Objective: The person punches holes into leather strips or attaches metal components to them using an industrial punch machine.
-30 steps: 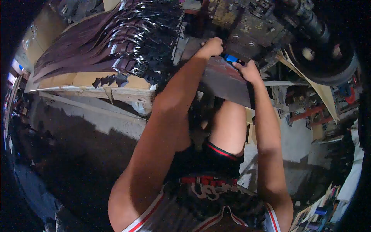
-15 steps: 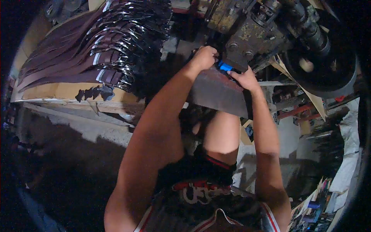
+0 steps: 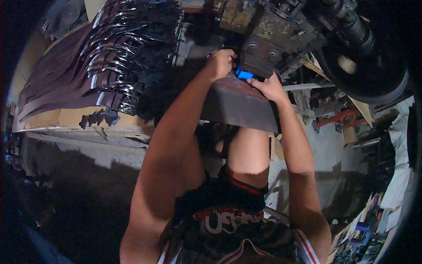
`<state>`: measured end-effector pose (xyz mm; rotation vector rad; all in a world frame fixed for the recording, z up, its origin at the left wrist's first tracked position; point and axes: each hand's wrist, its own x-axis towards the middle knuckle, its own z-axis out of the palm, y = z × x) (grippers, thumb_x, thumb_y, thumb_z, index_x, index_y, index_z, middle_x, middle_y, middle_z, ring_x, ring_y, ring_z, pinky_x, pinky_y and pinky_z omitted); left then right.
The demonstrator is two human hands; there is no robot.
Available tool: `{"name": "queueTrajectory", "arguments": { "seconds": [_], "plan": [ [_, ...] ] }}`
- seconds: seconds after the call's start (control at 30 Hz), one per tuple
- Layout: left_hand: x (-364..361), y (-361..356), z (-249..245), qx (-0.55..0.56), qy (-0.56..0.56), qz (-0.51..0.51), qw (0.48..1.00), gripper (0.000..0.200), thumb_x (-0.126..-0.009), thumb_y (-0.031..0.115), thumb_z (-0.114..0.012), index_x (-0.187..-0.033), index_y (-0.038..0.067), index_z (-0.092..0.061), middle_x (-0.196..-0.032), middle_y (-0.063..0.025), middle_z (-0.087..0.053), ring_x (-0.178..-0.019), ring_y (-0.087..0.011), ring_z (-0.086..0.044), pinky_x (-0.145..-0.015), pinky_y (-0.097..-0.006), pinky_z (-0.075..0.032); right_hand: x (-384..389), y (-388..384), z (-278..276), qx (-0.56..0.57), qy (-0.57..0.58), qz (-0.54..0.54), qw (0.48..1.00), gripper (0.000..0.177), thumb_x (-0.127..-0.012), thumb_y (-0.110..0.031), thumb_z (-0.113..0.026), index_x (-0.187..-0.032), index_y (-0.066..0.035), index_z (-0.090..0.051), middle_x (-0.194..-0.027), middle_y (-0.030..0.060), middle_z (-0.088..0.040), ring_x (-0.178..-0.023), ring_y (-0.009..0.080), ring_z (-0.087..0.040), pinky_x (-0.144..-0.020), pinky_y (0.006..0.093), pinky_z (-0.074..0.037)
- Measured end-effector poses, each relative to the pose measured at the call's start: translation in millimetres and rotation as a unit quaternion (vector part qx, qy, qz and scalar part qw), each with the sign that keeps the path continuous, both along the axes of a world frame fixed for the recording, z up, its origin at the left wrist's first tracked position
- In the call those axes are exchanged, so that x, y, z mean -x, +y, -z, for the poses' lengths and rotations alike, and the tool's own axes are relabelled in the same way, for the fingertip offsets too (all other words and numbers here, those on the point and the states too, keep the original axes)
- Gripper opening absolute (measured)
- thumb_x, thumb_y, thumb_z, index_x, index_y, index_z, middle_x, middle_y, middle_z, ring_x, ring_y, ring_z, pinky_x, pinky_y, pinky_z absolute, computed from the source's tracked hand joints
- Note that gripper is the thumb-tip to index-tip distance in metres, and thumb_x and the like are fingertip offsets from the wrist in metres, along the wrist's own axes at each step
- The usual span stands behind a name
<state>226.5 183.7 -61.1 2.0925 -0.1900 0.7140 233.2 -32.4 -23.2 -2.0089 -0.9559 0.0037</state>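
Observation:
Both hands are at the metal plate (image 3: 241, 108) under the machine head (image 3: 259, 55). My left hand (image 3: 220, 64) is closed at the plate's far left side, beside the machine head; what its fingers hold is hidden or too dark to tell. My right hand (image 3: 270, 88) lies at the right of the head, its thumb against a blue piece (image 3: 244, 74) and its other fingers hidden behind the machine. The blue piece sits between the two hands, at the lower edge of the head.
Many brown belts (image 3: 61, 88) with shiny buckles are heaped on a board (image 3: 52, 119) at the left. A large dark wheel (image 3: 369, 66) stands at the upper right. Scraps and a pale sheet (image 3: 398, 176) lie at the lower right.
The whole view has shifted, so the machine and belts appear further left. Both hands remain beside the blue piece, which now looks more tucked against the machine head.

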Motion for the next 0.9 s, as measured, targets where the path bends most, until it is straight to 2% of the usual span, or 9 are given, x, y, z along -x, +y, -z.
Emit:
{"name": "queueTrajectory", "arguments": {
  "seconds": [0.1,0.3,0.4,0.5,0.6,0.63,0.73,0.9],
  "plan": [
    [-3.6,2.4,-0.9,-0.041,0.044,-0.005,0.998,0.021,-0.079,0.007,-0.052,-0.096,0.007,-0.064,-0.090,-0.0214,-0.063,-0.088,-0.0382,-0.061,-0.074,-0.0444,-0.048,5.2,2.6,-5.9,0.000,0.002,0.002,1.000,0.043,-0.073,-0.011,-0.072,-0.112,-0.001,-0.058,-0.104,0.0104,-0.065,-0.095,0.0194,-0.059,-0.088,0.0332,-0.045],
    [-9.1,3.2,2.8,-0.070,0.058,-0.029,0.995,0.021,-0.081,0.011,-0.052,-0.096,0.009,-0.066,-0.097,-0.0186,-0.064,-0.096,-0.0370,-0.059,-0.080,-0.0444,-0.047,6.4,1.2,-5.6,0.019,-0.005,0.012,1.000,0.044,-0.075,-0.016,-0.073,-0.113,-0.001,-0.058,-0.106,0.0122,-0.064,-0.098,0.0215,-0.060,-0.088,0.0343,-0.045],
    [-12.6,11.6,10.3,-0.080,-0.016,-0.028,0.996,0.017,-0.079,0.012,-0.056,-0.092,0.011,-0.068,-0.094,-0.0174,-0.064,-0.097,-0.0357,-0.058,-0.083,-0.0431,-0.047,0.8,1.4,3.5,0.006,0.017,0.028,0.999,0.043,-0.077,-0.017,-0.073,-0.114,-0.001,-0.057,-0.107,0.0112,-0.065,-0.097,0.0211,-0.060,-0.088,0.0343,-0.046],
    [-10.4,15.2,9.4,-0.091,-0.057,-0.030,0.994,0.017,-0.070,0.010,-0.067,-0.087,0.007,-0.068,-0.088,-0.0158,-0.062,-0.089,-0.0338,-0.058,-0.083,-0.0402,-0.046,2.4,4.6,3.9,-0.014,0.031,0.021,0.999,0.043,-0.078,-0.018,-0.072,-0.115,-0.001,-0.057,-0.107,0.0099,-0.065,-0.097,0.0205,-0.060,-0.088,0.0344,-0.046],
    [-2.8,13.7,4.2,-0.080,-0.022,-0.092,0.992,0.020,-0.067,0.013,-0.071,-0.087,0.009,-0.069,-0.091,-0.0150,-0.062,-0.096,-0.0336,-0.056,-0.088,-0.0404,-0.042,4.1,7.3,1.4,0.005,0.023,0.023,0.999,0.043,-0.079,-0.019,-0.072,-0.114,-0.001,-0.057,-0.108,0.0090,-0.064,-0.097,0.0197,-0.059,-0.087,0.0342,-0.046],
    [0.4,13.3,-0.7,-0.069,0.023,-0.109,0.991,0.020,-0.068,0.014,-0.071,-0.088,0.010,-0.069,-0.095,-0.0155,-0.061,-0.099,-0.0346,-0.053,-0.091,-0.0409,-0.040,5.9,8.6,0.0,0.006,0.019,0.024,1.000,0.042,-0.079,-0.019,-0.072,-0.114,-0.001,-0.057,-0.109,0.0088,-0.064,-0.097,0.0195,-0.059,-0.086,0.0341,-0.046],
    [15.8,9.8,-13.9,-0.054,0.049,-0.164,0.984,0.019,-0.070,0.014,-0.068,-0.088,0.010,-0.069,-0.099,-0.0161,-0.060,-0.101,-0.0360,-0.051,-0.091,-0.0416,-0.040,10.2,8.0,-2.0,0.042,-0.010,0.047,0.998,0.040,-0.080,-0.018,-0.071,-0.114,-0.001,-0.057,-0.108,0.0080,-0.063,-0.097,0.0191,-0.057,-0.085,0.0338,-0.046],
    [33.7,7.3,-28.2,-0.060,0.081,-0.175,0.979,0.018,-0.074,0.015,-0.063,-0.090,0.010,-0.069,-0.101,-0.0166,-0.059,-0.101,-0.0366,-0.051,-0.092,-0.0430,-0.040,8.5,11.5,-4.5,0.075,0.005,0.040,0.996,0.039,-0.080,-0.022,-0.072,-0.111,-0.003,-0.058,-0.106,0.0089,-0.063,-0.095,0.0215,-0.056,-0.086,0.0335,-0.045]
  ]
}}
